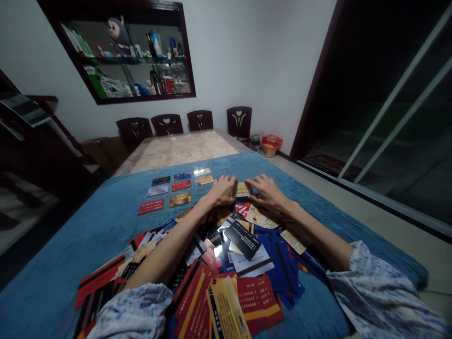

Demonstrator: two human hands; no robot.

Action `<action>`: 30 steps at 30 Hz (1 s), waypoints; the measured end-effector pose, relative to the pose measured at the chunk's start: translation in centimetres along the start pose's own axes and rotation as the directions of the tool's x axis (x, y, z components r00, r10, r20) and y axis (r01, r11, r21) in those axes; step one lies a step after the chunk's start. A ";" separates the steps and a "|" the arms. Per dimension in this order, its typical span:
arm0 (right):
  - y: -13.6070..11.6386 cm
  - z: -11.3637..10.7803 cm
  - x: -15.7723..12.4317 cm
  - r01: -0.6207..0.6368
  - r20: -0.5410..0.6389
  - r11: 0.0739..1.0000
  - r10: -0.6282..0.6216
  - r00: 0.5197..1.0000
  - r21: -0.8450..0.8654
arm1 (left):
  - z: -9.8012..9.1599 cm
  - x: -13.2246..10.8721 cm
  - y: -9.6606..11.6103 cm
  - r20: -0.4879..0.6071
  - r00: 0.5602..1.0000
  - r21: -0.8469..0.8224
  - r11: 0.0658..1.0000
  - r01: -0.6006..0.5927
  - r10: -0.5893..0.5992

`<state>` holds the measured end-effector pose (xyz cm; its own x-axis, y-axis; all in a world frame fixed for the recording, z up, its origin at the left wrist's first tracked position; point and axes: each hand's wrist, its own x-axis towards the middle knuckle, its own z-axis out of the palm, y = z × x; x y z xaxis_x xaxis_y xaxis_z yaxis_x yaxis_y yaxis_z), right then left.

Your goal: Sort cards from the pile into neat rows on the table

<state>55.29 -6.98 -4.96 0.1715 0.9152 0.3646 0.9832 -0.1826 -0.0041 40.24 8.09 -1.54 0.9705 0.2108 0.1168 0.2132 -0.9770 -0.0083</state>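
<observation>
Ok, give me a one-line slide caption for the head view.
Bare left hand and right hand flank a pale-yellow rectangular card beyond a multicoloured heap of cards on blue cloth.

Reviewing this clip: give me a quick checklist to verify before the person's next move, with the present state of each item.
1. Both hands visible: ok. The left hand and right hand are in view.
2. Yellowish card placed between the hands: ok. One hand is at each end.
3. Firm hold on that card: cannot tell. Finger contact is unclear.
4. Set-out cards unstacked: ok. Eight lie singly on the blue cloth.
5. Card pile sorted: not ok. Its cards overlap at mixed angles.
6. Left sleeve clear of the pile: cannot tell. It covers some cards in this view.
</observation>
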 end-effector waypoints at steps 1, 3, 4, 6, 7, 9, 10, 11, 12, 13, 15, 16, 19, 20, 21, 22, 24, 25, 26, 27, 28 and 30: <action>-0.1 -0.2 0.1 0.005 0.013 1.000 -0.005 1.000 -0.021 | -0.1 -0.1 0.1 0.005 1.000 0.011 1.000 0.002 -0.002; -0.2 -0.6 0.4 0.010 0.045 0.998 -0.007 0.999 -0.068 | -0.4 -0.2 0.0 0.011 1.000 0.032 0.999 0.008 -0.009; -0.4 -0.8 0.7 0.010 0.062 0.996 -0.004 0.998 -0.091 | -0.5 -0.2 0.0 0.014 1.000 0.040 0.999 0.010 -0.011; -0.6 -1.3 1.2 0.019 0.092 0.993 -0.008 0.996 -0.121 | -0.6 -0.2 -0.4 0.014 1.000 0.051 0.999 0.011 -0.011; -0.8 -1.5 1.5 0.026 0.104 0.992 -0.013 0.995 -0.127 | -0.7 -0.1 -0.6 0.015 1.000 0.053 0.999 0.009 -0.010; -1.0 -1.8 2.2 0.043 0.120 0.991 -0.028 0.992 -0.126 | -0.9 -0.1 -1.2 0.017 1.000 0.053 0.998 0.013 -0.014; -1.1 -1.8 2.6 0.053 0.126 0.991 -0.037 0.991 -0.120 | -1.0 -0.2 -1.6 0.021 1.000 0.053 0.998 0.022 -0.023; -1.1 -1.8 2.9 0.062 0.129 0.992 -0.048 0.991 -0.110 | -1.2 -0.2 -1.9 0.028 0.999 0.053 0.998 0.032 -0.033; -1.2 -1.8 3.3 0.070 0.131 0.993 -0.057 0.990 -0.099 | -1.4 -0.3 -2.2 0.038 0.998 0.051 0.998 0.040 -0.042; -1.2 -1.7 3.7 0.078 0.135 0.993 -0.066 0.989 -0.088 | -1.6 -0.3 -2.5 0.047 0.998 0.049 0.998 0.047 -0.049; -1.2 -1.6 4.5 0.090 0.146 0.994 -0.079 0.986 -0.068 | -2.0 -0.5 -3.1 0.059 0.997 0.045 0.998 0.052 -0.054; -1.3 -1.4 4.9 0.095 0.154 0.994 -0.085 0.984 -0.060 | -2.1 -0.6 -3.4 0.061 0.997 0.042 0.998 0.051 -0.054; -1.3 -1.2 6.2 0.114 0.176 0.993 -0.105 0.979 -0.040 | -2.4 -0.7 -4.5 0.069 0.996 0.031 0.998 0.057 -0.059; -1.3 -1.1 6.6 0.122 0.180 0.992 -0.115 0.977 -0.031 | -2.5 -0.7 -4.8 0.073 0.995 0.029 0.998 0.059 -0.061; -1.3 -1.1 7.0 0.129 0.183 0.991 -0.123 0.975 -0.022 | -2.5 -0.7 -5.2 0.075 0.995 0.028 0.998 0.063 -0.065; -1.3 -1.1 7.4 0.133 0.187 0.991 -0.129 0.974 -0.013 | -2.6 -0.7 -5.5 0.074 0.995 0.029 0.997 0.070 -0.072; -1.4 -1.0 8.3 0.138 0.197 0.990 -0.136 0.971 0.002 | -2.7 -0.7 -6.2 0.072 0.993 0.034 0.996 0.087 -0.089; -1.5 -1.0 8.8 0.140 0.204 0.990 -0.138 0.969 0.007 | -2.7 -0.7 -6.5 0.072 0.992 0.037 0.995 0.097 -0.099; -1.6 -1.0 9.2 0.144 0.211 0.990 -0.143 0.967 0.012 | -2.8 -0.7 -6.8 0.074 0.991 0.040 0.993 0.106 -0.109; -1.6 -1.0 9.7 0.150 0.217 0.988 -0.150 0.965 0.017 | -2.8 -0.7 -7.1 0.075 0.990 0.045 0.992 0.116 -0.119; -1.7 -0.9 10.2 0.158 0.221 0.987 -0.160 0.962 0.023 | -2.8 -0.6 -7.5 0.077 0.989 0.051 0.991 0.125 -0.128; -1.8 -0.8 11.2 0.175 0.225 0.984 -0.178 0.958 0.032 | -2.9 -0.6 -8.2 0.076 0.986 0.062 0.988 0.141 -0.146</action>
<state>55.40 3.28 -0.15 0.0032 0.9901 0.1401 0.9995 -0.0075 0.0298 37.63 15.92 1.31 0.9347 0.3531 0.0414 0.3549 -0.9334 -0.0534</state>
